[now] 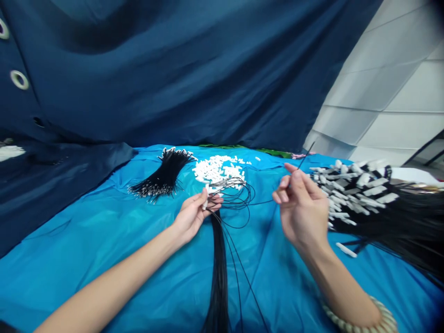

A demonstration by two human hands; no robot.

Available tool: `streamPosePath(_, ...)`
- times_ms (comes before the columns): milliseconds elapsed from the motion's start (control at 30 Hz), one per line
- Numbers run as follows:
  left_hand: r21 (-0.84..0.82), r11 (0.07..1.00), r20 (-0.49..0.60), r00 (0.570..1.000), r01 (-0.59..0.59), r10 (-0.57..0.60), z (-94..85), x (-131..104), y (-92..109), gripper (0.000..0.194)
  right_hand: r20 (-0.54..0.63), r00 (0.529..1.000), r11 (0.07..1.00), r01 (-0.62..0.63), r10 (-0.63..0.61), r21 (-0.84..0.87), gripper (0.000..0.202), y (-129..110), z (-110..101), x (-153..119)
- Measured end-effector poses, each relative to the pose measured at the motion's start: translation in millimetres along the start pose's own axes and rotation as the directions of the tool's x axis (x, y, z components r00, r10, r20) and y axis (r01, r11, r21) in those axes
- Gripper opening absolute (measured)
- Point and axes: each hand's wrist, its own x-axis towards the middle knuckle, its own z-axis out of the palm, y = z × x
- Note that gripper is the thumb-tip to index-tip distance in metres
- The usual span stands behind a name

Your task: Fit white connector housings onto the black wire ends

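Note:
My left hand (197, 210) is closed on white plastic pieces (206, 196) that have thin black cords looping out of them. These loops (243, 194) spread to the right over the blue cloth. My right hand (301, 203) is raised at the right, thumb and finger pinching a black cord (307, 155) whose end sticks up past the fingertips. A stretch of cord runs from the loops toward this hand. Just behind my left hand is a pile of small white pieces (217, 169). Below the left fingers, a long bundle of black cords (218, 273) reaches toward me.
A short bundle of black cords (163, 173) with white upper ends lies at the back left. On the right is a large heap of white-tipped black cords (364, 194), with one white tip (346, 250) apart. A dark blue curtain (180, 74) hangs behind the blue cloth (121, 245).

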Motion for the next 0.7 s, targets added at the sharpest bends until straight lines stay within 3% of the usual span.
streamPosePath(67, 0.003, 1.0, 0.008, 1.0, -0.005, 0.005, 0.4, -1.0, -1.0, 0.025, 0.018, 0.992, 0.974, 0.128, -0.127, -0.185, 0.016, -2.0, -0.9, -0.7)
streamPosePath(167, 0.005, 1.0, 0.039, 0.999, -0.014, 0.014, 1.0, -2.8, -1.8, 0.022, 0.29, 0.93, 0.83, 0.34, -0.226, -0.442, 0.014, 0.7, 5.6, -12.6)
streamPosePath(233, 0.012, 1.0, 0.058, 0.998, -0.016, 0.015, 1.5, -4.0, -1.6, 0.022, 0.46, 0.863, 0.77, 0.434, -0.207, -0.468, 0.014, 6.1, 12.1, -22.8)
streamPosePath(300, 0.022, 1.0, 0.066, 0.998, -0.019, 0.018, 2.1, -4.9, -1.3, 0.022, 0.537, 0.816, 0.727, 0.501, -0.215, -0.47, 0.014, 12.4, 16.9, -30.2)
streamPosePath(700, 0.039, 0.999, 0.1, 0.994, -0.037, 0.033, 2.7, -6.0, -1.6, 0.024, 0.536, 0.808, 0.647, 0.548, -0.245, -0.53, 0.013, 20.9, 15.4, -32.2)
